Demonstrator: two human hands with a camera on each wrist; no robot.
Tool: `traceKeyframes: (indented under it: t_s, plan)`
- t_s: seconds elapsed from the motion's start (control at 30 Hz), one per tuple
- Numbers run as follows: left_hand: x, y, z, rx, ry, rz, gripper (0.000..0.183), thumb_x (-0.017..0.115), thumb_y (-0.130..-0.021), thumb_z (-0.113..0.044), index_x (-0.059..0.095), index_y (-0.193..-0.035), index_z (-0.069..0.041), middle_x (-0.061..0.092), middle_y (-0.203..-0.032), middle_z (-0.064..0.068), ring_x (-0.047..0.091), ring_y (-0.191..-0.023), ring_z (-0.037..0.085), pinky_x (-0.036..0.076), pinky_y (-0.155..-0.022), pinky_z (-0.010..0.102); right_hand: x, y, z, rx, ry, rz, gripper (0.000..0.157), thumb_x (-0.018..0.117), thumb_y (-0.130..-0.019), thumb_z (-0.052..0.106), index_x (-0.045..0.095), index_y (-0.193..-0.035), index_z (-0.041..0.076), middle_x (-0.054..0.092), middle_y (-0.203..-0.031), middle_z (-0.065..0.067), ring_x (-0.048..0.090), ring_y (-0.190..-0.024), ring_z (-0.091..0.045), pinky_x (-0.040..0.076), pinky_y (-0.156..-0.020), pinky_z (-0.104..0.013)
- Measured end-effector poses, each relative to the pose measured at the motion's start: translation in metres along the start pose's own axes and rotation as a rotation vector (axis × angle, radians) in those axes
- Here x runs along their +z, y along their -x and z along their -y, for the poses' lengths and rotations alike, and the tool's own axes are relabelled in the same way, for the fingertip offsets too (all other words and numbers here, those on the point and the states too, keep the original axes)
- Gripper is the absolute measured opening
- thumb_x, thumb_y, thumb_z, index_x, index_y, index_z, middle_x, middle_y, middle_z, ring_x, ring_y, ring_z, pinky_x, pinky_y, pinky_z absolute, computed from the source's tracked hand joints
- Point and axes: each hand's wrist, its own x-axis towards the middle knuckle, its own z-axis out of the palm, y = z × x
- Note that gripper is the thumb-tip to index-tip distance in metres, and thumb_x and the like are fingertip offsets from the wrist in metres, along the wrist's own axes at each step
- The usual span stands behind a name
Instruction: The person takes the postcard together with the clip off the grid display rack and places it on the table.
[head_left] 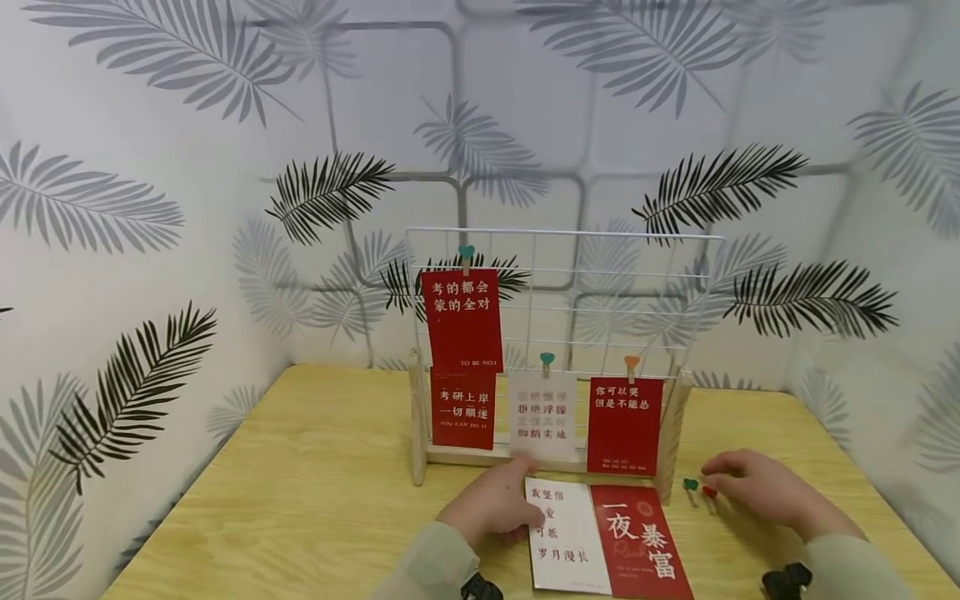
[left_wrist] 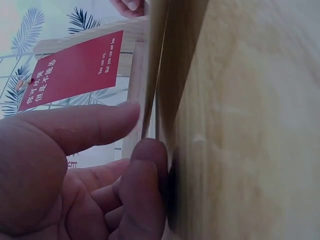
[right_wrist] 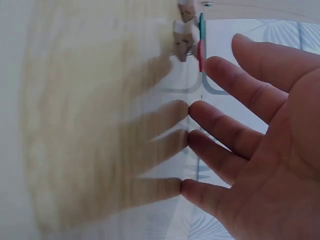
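My left hand [head_left: 498, 504] grips the left edge of a white card [head_left: 566, 558] with red characters, lying on the table. In the left wrist view the thumb [left_wrist: 117, 122] lies above the card, a curled finger at its edge. Beside it lies a red card [head_left: 637, 550] with white characters. My right hand [head_left: 768, 487] is spread, fingers fairly straight, fingertips at the tabletop. Close to its index finger lie a red-topped clip [head_left: 708, 493] and a green-topped clip [head_left: 691, 485]; whether the finger touches the red one I cannot tell.
A white wire grid rack [head_left: 622, 271] on a wooden base [head_left: 465, 456] stands behind. On it hang an upper red card [head_left: 463, 325], a lower red card [head_left: 461, 412], a white card [head_left: 542, 417] and a right-hand red card [head_left: 624, 433]. Heart-topped clips show above several.
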Motion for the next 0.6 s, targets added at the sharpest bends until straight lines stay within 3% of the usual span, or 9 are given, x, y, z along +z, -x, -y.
traceKeyframes:
  t_s: [0.17,0.33,0.6]
  plan:
    - [0.0,0.001,0.002,-0.001,-0.048,-0.021,0.067,0.08,-0.086,-0.017,0.049,-0.146,-0.01,0.063,-0.069,0.009,0.06,-0.05,0.023,0.049,-0.05,0.037,-0.008,0.004,0.011,-0.026,-0.034,-0.028,0.035,0.059,-0.103,0.033,0.07,-0.12,0.005,0.067,-0.121,-0.016,0.058,-0.116,-0.042,0.046,-0.093,-0.061]
    - [-0.007,0.0,-0.001,0.004,-0.071,-0.059,0.06,0.079,-0.089,-0.024,0.052,-0.141,-0.014,0.062,-0.07,0.008,0.059,-0.054,0.024,0.048,-0.058,0.039,-0.021,0.006,0.027,-0.099,0.002,-0.136,0.036,0.058,-0.104,0.033,0.069,-0.122,0.004,0.061,-0.129,-0.024,0.051,-0.123,-0.05,0.044,-0.093,-0.065]
    - [-0.023,0.003,-0.014,0.063,0.02,-0.094,0.053,0.074,-0.092,-0.023,0.052,-0.14,-0.015,0.064,-0.08,0.004,0.06,-0.058,0.022,0.049,-0.059,0.037,-0.04,0.012,0.066,-0.157,0.019,-0.256,0.036,0.057,-0.105,0.033,0.065,-0.126,0.005,0.056,-0.135,-0.026,0.047,-0.126,-0.05,0.041,-0.095,-0.068]
